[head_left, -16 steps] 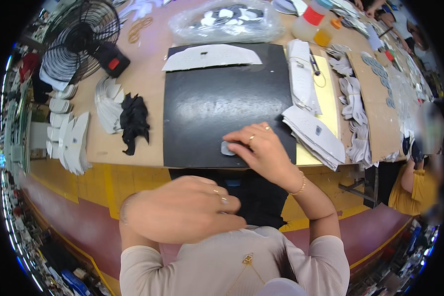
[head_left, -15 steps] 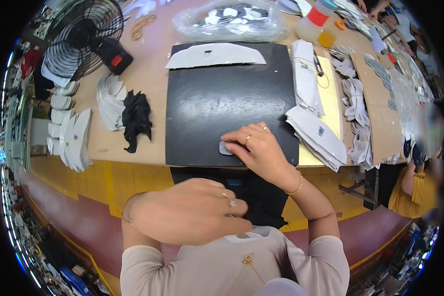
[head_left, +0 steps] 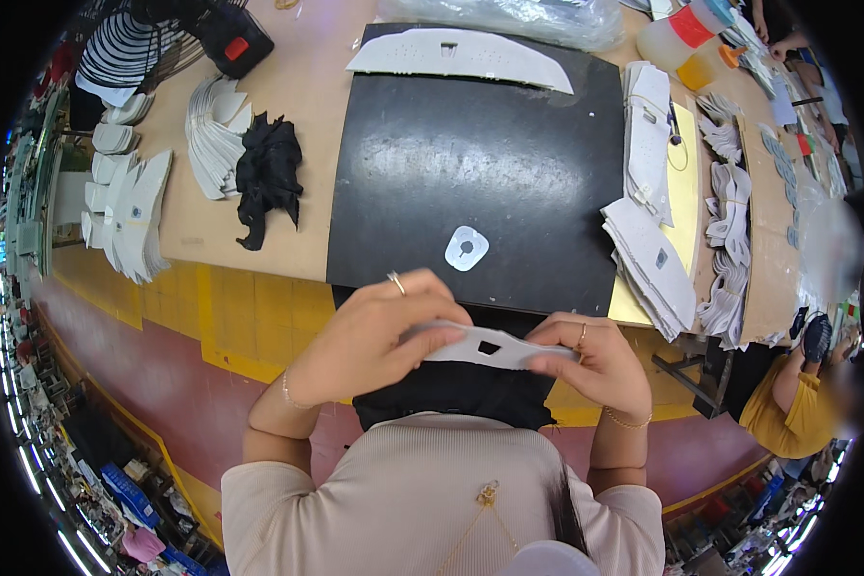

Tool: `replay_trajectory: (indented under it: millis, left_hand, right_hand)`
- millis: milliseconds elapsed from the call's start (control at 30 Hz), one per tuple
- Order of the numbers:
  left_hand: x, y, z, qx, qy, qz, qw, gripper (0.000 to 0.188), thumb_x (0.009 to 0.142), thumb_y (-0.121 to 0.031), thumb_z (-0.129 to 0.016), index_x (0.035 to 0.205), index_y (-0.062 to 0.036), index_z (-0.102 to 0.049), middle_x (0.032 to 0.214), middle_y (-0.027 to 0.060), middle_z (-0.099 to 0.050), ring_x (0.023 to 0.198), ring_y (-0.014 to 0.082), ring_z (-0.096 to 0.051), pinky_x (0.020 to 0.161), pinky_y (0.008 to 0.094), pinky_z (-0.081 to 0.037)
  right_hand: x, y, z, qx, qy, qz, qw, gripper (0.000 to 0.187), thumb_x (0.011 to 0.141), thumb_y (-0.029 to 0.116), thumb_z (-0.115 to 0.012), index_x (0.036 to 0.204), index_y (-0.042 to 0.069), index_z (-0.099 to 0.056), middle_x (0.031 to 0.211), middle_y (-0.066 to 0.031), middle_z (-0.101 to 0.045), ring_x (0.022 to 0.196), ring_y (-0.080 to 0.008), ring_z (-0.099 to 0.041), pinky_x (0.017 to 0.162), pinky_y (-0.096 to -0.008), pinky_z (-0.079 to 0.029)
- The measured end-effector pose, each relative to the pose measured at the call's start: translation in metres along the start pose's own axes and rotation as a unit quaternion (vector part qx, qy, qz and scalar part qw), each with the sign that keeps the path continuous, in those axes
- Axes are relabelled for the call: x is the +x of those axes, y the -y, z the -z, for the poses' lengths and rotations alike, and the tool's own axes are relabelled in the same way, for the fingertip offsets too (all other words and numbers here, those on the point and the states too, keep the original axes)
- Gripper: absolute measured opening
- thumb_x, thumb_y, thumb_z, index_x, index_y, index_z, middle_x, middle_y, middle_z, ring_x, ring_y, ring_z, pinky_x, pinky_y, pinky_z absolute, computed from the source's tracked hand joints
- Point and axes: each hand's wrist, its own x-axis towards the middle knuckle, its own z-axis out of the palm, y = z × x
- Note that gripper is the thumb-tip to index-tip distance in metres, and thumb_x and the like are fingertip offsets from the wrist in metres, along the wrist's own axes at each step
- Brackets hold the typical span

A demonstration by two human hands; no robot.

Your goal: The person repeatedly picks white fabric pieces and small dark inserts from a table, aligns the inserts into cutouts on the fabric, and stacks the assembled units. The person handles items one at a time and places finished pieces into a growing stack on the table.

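Both hands grip a white cut piece [head_left: 456, 348] with a small dark-edged hole, held just in front of the table's near edge. My left hand [head_left: 386, 331] pinches its left part between thumb and fingers. At the other end, my right hand [head_left: 590, 357] has thumb and fingers closed on it. A small whitish rounded patch [head_left: 463, 238] with a keyhole-shaped opening lies on the black board [head_left: 403, 206], apart from both hands. Along the board's far edge rests a long white curved piece [head_left: 470, 58] with a similar hole.
White cut pieces are stacked at left [head_left: 144, 216] beside a black cloth [head_left: 269, 173]. A fan [head_left: 130, 48] stands at the far left. More white bundles [head_left: 651, 254] lie right of the board, near a bottle [head_left: 677, 43]. Another person's yellow clothing [head_left: 787, 413] shows at right.
My left hand has come up to the table edge, and my right has left the patch on the board. Both now hold a white piece. The view has shifted.
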Motion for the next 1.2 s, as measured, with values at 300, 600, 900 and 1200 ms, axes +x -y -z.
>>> replay_trajectory:
  millis: [300,600,900,1200]
  left_hand:
    - [0.001,0.013,-0.019,-0.002,-0.09,0.058,0.994,0.014,0.094,-0.017,-0.073,0.097,-0.003,-0.073,0.151,0.0166,-0.053,0.113,0.0261,-0.065,0.09,0.0329,-0.051]
    - [-0.007,0.014,-0.039,-0.013,-0.097,0.016,0.995,0.015,0.1,-0.017,-0.066,0.106,-0.0043,-0.07,0.148,0.0172,-0.051,0.069,0.0196,-0.068,0.064,0.0305,-0.054]
    - [0.012,0.025,-0.016,0.009,-0.206,-0.025,0.978,0.013,0.095,-0.005,-0.067,0.108,-0.0035,-0.067,0.093,0.01,-0.064,0.07,0.0235,-0.061,0.068,0.0306,-0.049]
    - [0.025,0.036,-0.02,0.121,-0.212,0.001,0.97,0.027,0.079,-0.009,-0.084,0.103,-0.0066,-0.072,0.095,0.006,-0.056,0.087,0.0216,-0.058,0.075,0.032,-0.048]
  right_hand:
    - [0.01,0.002,-0.014,-0.072,-0.095,-0.067,0.991,0.014,0.092,0.009,-0.071,0.104,0.002,-0.075,0.087,-0.0127,-0.072,0.069,-0.0263,-0.068,0.063,-0.0322,-0.051]
    - [0.006,0.007,-0.008,-0.067,-0.127,-0.082,0.986,0.014,0.093,0.009,-0.071,0.104,0.003,-0.076,0.089,-0.0139,-0.074,0.072,-0.0266,-0.07,0.065,-0.0314,-0.052]
    - [0.042,0.009,-0.017,-0.103,-0.195,0.038,0.975,0.022,0.094,-0.005,-0.063,0.113,0.005,-0.064,0.097,-0.0149,-0.066,0.079,-0.033,-0.066,0.071,-0.0366,-0.053]
    - [0.067,0.0,-0.024,-0.185,-0.23,0.081,0.952,0.023,0.085,0.002,-0.078,0.104,0.004,-0.066,0.092,-0.0112,-0.063,0.073,-0.0277,-0.065,0.062,-0.0352,-0.053]
